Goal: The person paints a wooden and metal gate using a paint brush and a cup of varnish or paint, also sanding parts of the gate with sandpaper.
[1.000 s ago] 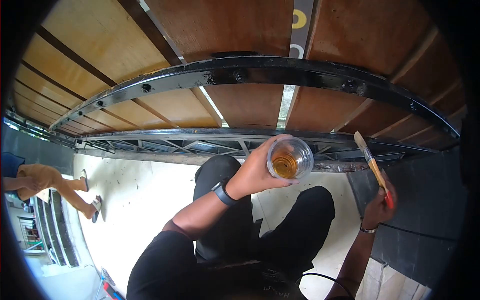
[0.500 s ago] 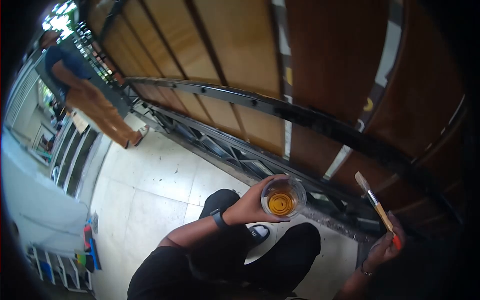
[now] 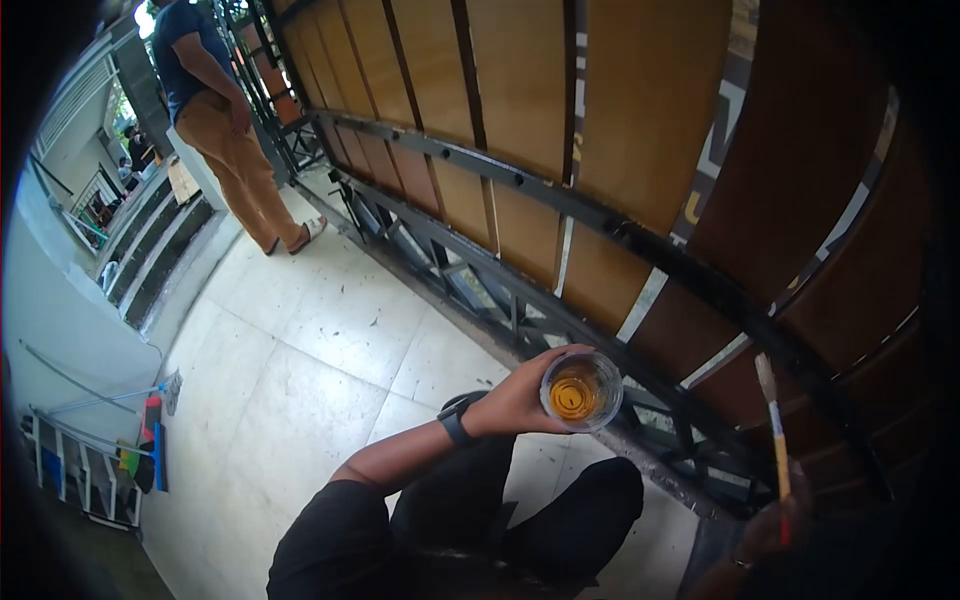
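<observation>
My left hand (image 3: pixel 518 398) is closed around a clear plastic cup (image 3: pixel 608 392) that has amber liquid (image 3: pixel 572 397) in its bottom. In my right hand (image 3: pixel 778 522), low at the right, is a paintbrush (image 3: pixel 780 440) with a wooden handle and red end, its bristles pointing up. Beside both hands rises a gate of brown wooden panels (image 3: pixel 640 130) in a black metal frame (image 3: pixel 470 163). The bristles are close to the lower dark panels; whether they touch cannot be told.
A person (image 3: pixel 215 130) in a blue shirt and tan trousers stands at the gate's far end. Pale floor tiles (image 3: pixel 300 340) run along it. At left are steps (image 3: pixel 160 235), a small ladder (image 3: pixel 80 470) and a blue broom (image 3: pixel 160 455).
The view has swung toward the right, showing more of the gate. The paintbrush is more upright and lower in view. Both hands keep hold of the cup and brush.
</observation>
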`<move>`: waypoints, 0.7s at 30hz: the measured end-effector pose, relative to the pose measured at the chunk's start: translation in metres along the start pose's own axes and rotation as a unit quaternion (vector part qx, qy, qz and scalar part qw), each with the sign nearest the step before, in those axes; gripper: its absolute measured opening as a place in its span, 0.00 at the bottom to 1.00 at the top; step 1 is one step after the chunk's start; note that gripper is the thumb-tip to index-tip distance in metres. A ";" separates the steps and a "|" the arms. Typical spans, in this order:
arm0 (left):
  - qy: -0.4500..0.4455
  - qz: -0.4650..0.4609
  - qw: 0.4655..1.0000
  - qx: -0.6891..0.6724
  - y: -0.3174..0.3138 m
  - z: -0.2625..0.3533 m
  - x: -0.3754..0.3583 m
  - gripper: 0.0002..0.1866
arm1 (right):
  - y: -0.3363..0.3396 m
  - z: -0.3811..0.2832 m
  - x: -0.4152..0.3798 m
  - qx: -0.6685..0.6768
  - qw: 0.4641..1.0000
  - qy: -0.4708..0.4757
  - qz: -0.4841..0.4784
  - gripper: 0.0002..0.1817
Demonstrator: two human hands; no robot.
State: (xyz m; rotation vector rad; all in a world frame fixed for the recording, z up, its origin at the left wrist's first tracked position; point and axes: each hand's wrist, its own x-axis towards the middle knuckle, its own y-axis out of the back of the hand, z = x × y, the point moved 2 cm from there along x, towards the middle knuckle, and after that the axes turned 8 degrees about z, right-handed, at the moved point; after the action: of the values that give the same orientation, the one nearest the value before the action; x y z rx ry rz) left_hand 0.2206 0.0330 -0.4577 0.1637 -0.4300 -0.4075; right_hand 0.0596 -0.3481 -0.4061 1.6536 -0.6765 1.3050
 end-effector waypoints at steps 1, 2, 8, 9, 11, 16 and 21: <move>0.005 -0.003 1.000 -0.003 -0.002 -0.006 -0.003 0.51 | -0.011 -0.015 0.001 0.002 0.999 0.032 0.003 0.13; 0.016 -0.004 1.000 -0.001 -0.004 -0.010 -0.007 0.51 | -0.018 -0.024 0.006 0.057 0.995 0.079 0.001 0.12; 0.000 -0.014 1.000 -0.004 -0.027 -0.050 -0.021 0.50 | -0.020 -0.076 0.031 0.116 0.989 0.045 -0.075 0.10; -0.013 -0.012 1.000 -0.007 -0.032 -0.054 -0.020 0.49 | -0.019 -0.079 0.024 0.069 0.995 0.002 -0.070 0.11; -0.025 -0.002 1.000 -0.019 -0.046 -0.068 -0.016 0.49 | -0.016 -0.084 0.005 0.023 0.998 -0.016 -0.052 0.13; -0.009 -0.016 0.999 -0.046 -0.080 -0.105 -0.016 0.48 | -0.027 -0.098 -0.005 0.018 0.987 -0.077 -0.139 0.14; 0.018 -0.025 0.999 -0.038 -0.106 -0.136 -0.030 0.47 | -0.049 -0.101 -0.019 0.008 0.970 -0.084 -0.227 0.11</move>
State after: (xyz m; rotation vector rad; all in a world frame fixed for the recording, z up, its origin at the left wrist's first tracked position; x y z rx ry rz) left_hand 0.2176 -0.0409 -0.6160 0.1080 -0.3752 -0.4692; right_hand 0.0491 -0.2384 -0.4348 1.8125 -0.3513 0.8520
